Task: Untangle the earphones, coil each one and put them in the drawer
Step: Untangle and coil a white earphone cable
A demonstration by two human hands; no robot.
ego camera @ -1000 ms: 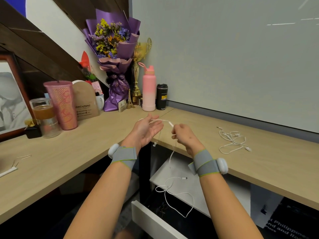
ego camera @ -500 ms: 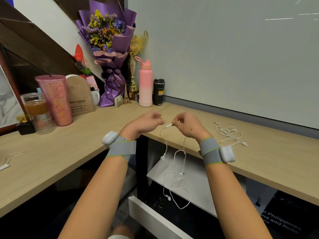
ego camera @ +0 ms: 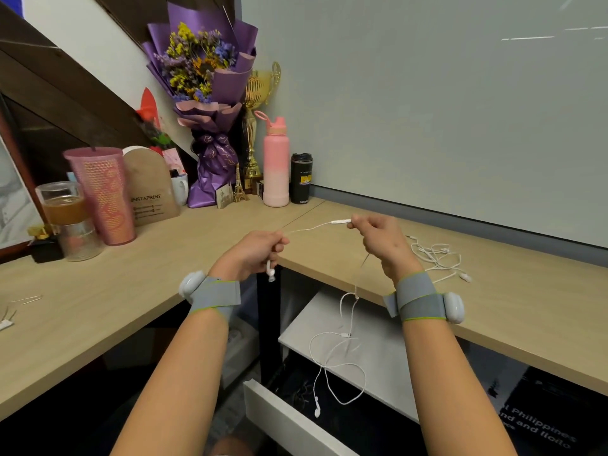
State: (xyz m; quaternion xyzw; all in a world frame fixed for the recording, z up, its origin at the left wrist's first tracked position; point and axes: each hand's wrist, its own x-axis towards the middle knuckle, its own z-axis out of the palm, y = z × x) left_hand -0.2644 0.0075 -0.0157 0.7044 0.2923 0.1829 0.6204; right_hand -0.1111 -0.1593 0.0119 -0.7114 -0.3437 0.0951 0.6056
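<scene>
A white wired earphone (ego camera: 342,363) stretches between both hands above the desk corner. My left hand (ego camera: 256,251) pinches the cord near one earbud, which hangs just below the fist. My right hand (ego camera: 381,241) pinches the cord beside the inline remote. The rest of the cord dangles in loops below the desk, with the other earbud hanging over the open white drawer (ego camera: 289,419). A second white earphone (ego camera: 437,258) lies tangled on the desk to the right of my right hand.
At the desk's back corner stand a purple bouquet (ego camera: 204,103), a gold trophy (ego camera: 255,126), a pink bottle (ego camera: 275,162) and a black tumbler (ego camera: 301,177). A pink cup (ego camera: 102,192) and a glass of drink (ego camera: 67,222) stand at the left. A grey shelf (ego camera: 378,350) sits under the desk.
My hands have moved apart, pulling a length of cord taut between them. The inline remote now sits by my right fingers, and the dangling loops hang lower.
</scene>
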